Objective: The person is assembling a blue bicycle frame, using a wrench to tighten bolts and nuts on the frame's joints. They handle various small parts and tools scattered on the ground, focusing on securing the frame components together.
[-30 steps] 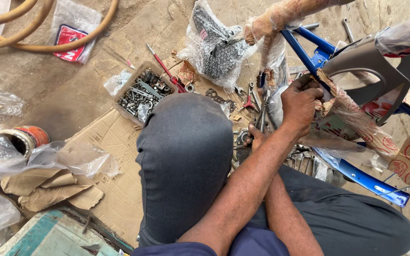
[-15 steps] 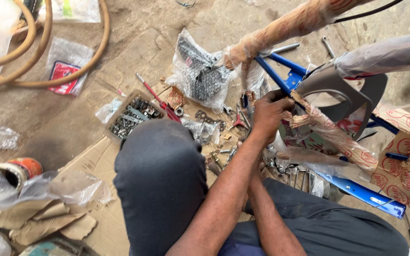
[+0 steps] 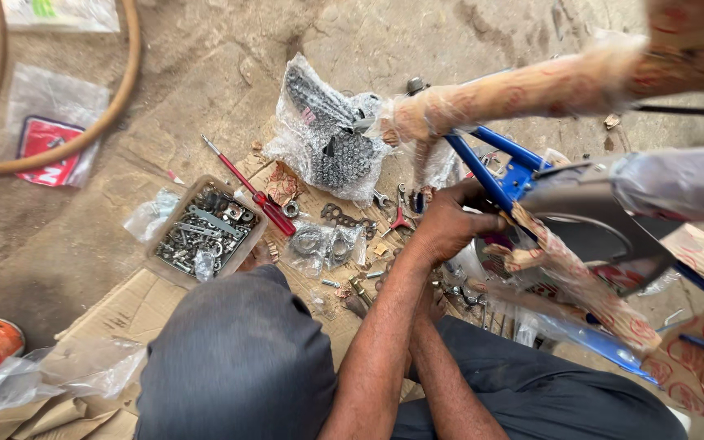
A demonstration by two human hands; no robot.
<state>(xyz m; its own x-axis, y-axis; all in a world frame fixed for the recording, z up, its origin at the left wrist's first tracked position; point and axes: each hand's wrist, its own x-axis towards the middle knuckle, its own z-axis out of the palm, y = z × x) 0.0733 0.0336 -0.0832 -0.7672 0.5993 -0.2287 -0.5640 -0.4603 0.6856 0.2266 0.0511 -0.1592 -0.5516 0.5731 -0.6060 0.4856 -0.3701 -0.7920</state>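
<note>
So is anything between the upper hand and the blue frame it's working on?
Nothing visible. That hand already rests against the blue frame where its tubes meet, with no gap showing. Torn patterned wrapping hangs just right of it, beside the contact rather than under it. The other hand is hidden behind the forearm.

There is a single view, taken from a camera worn on the person's head and aimed steeply down, almost straight at the ground. It sits close: the person's raised knee [image 3: 238,358] fills the lower middle of the picture and the forearms run up from the bottom edge toward the centre. The top of the picture faces away from the person, over flattened cardboard [image 3: 99,318] and a bare dirt floor [image 3: 205,73]. A blue frame [image 3: 503,167] enters from the right and is cut off by that edge. No second view exists, so no part of the scene is shared.
</note>
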